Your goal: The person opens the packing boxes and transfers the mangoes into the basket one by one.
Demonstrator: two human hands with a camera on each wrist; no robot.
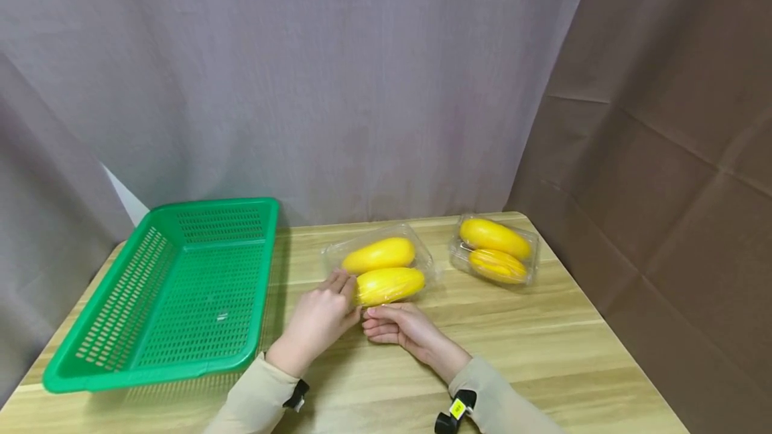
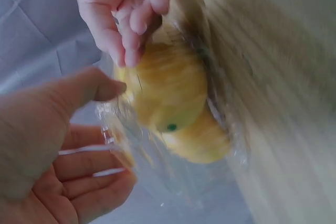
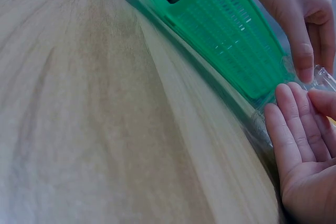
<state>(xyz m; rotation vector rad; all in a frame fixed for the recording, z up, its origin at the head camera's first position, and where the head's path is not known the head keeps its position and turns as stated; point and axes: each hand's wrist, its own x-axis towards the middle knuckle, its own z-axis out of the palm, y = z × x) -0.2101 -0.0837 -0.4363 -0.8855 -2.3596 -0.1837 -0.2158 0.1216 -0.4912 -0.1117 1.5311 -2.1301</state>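
Note:
A clear plastic box (image 1: 398, 230) lies on the table with two long yellow fruits inside, a rear one (image 1: 380, 255) and a streaked front one (image 1: 391, 286). My left hand (image 1: 319, 317) holds the box at its near left corner, thumb on the front edge and fingers over the side. Just to the right, my right hand (image 1: 416, 332) pinches the front edge between thumb and forefinger, its other fingers bent below. The two hands' fingertips are close together. In the left wrist view the fruit nearest the hands (image 2: 168, 87) shows blurred, with a small green spot.
A green plastic basket (image 1: 265, 273) with slotted walls stands on the left of the wooden table (image 1: 531, 360). At the back right sits another clear box (image 1: 534, 256) with two yellow fruits. Grey and brown cloth hangs behind and to the right.

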